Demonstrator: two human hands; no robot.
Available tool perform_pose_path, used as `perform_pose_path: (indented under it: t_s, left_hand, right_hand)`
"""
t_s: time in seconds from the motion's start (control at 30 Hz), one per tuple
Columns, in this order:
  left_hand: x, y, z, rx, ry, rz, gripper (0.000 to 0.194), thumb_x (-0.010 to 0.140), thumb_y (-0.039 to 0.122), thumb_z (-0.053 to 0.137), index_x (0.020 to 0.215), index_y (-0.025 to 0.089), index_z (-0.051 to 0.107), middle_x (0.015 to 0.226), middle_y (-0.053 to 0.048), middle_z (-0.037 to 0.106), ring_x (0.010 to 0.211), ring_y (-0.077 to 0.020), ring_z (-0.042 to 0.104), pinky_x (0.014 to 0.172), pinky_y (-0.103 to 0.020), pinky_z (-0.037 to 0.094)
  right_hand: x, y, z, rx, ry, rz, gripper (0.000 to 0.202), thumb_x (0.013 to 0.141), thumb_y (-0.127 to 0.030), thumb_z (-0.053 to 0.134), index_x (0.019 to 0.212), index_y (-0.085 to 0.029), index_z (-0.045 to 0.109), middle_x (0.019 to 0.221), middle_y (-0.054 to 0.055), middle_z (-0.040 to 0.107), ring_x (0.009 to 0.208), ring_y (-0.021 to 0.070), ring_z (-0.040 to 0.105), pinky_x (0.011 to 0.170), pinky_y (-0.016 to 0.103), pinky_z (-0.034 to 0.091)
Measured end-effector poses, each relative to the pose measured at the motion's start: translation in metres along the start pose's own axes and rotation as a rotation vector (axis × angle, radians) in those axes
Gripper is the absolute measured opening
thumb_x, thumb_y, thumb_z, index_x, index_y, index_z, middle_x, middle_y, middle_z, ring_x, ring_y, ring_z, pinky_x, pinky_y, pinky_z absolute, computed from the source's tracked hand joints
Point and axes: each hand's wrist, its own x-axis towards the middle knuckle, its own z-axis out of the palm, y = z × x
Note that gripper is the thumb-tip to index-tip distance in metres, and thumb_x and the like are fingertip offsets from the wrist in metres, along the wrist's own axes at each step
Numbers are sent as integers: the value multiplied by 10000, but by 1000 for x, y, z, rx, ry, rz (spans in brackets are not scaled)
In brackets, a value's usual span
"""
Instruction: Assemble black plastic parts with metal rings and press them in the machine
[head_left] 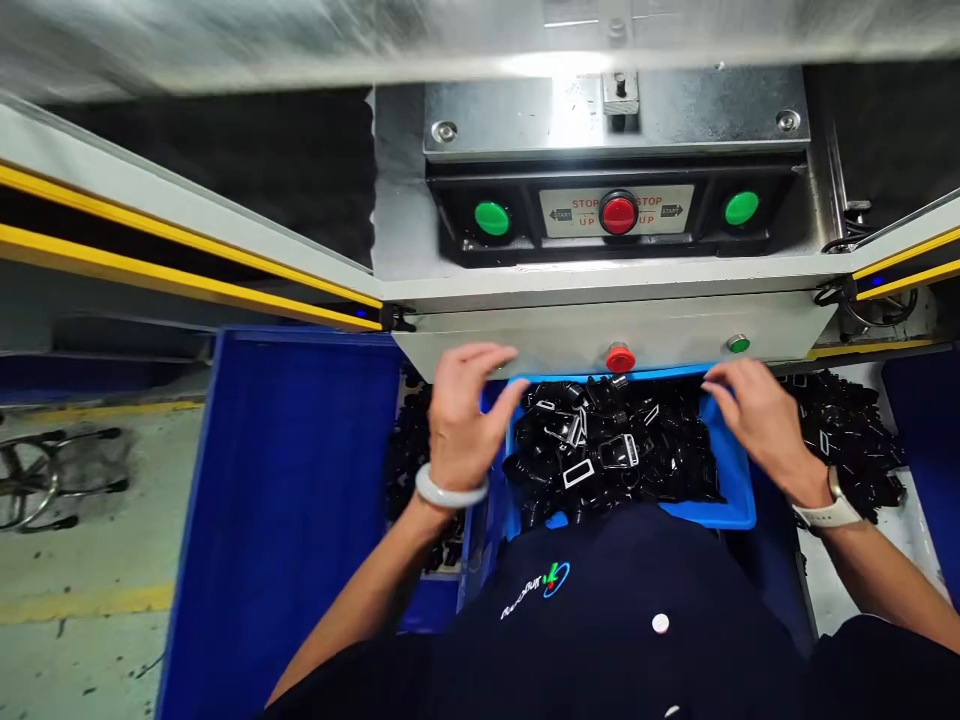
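Note:
My left hand (466, 415) hovers at the left edge of the blue crate (739, 512), its thumb and fingers spread with nothing between them. It is in front of the pale machine panel (555, 345). Over the crate's right side, my right hand (765, 415) is loosely bent, thumb apart from the fingers, and appears to hold nothing. Just above it on the panel sits a small green button (739, 343). Black plastic parts (619, 450), some with silvery rectangular frames, fill the crate. Midway between my hands is a red mushroom button (619, 358).
Above is a control box with a red stop button (619, 213), a left green button (493, 217) and a right green button (742, 208). Yellow-edged guards (187, 265) flank it. A dark blue bin (285, 500) stands left; more black parts (847, 440) lie right.

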Motion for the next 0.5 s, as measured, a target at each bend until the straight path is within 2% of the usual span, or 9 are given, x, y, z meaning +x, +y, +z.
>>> perform_pose_path:
  t_s: [0.1, 0.2, 0.3, 0.37, 0.5]
  left_hand:
    - [-25, 47, 8, 27, -222, 234, 110, 1024, 297, 661, 1109, 230, 674, 1071, -51, 730, 1003, -242, 650, 834, -396, 447]
    - [-46, 72, 21, 176, -413, 310, 233, 957, 360, 762, 1083, 190, 664, 1048, -75, 736, 933, -258, 630, 780, -405, 391]
    - [-56, 75, 35, 315, -486, 270, 365, 885, 390, 835, 1109, 166, 653, 1065, -116, 726, 953, -296, 614, 781, -418, 377]
    - [-60, 72, 42, 339, -493, 253, 348, 888, 326, 824, 1142, 169, 645, 1077, -116, 726, 965, -299, 614, 785, -420, 373]
    - [-66, 69, 46, 251, -464, 200, 337, 898, 160, 716, 1223, 182, 630, 1108, -96, 732, 974, -288, 631, 802, -435, 378]
  right_hand:
    - [-26, -19, 25, -106, -309, -38, 140, 1045, -265, 561, 1087, -178, 663, 1008, 109, 722, 947, 258, 664, 748, 343, 458]
    - [-44, -29, 45, -171, -412, -40, 148, 1003, -298, 652, 934, -168, 663, 894, 124, 714, 858, 273, 665, 663, 341, 411]
    - [-53, -32, 49, -169, -420, -55, 184, 1004, -340, 657, 912, -181, 659, 893, 121, 706, 863, 263, 658, 647, 331, 394]
    - [-56, -32, 47, -160, -426, -69, 181, 1014, -361, 643, 958, -192, 671, 936, 100, 707, 884, 246, 655, 645, 322, 392]
    - [-58, -31, 44, -90, -435, -77, 184, 1025, -379, 626, 986, -212, 693, 973, 64, 694, 893, 210, 655, 650, 302, 401]
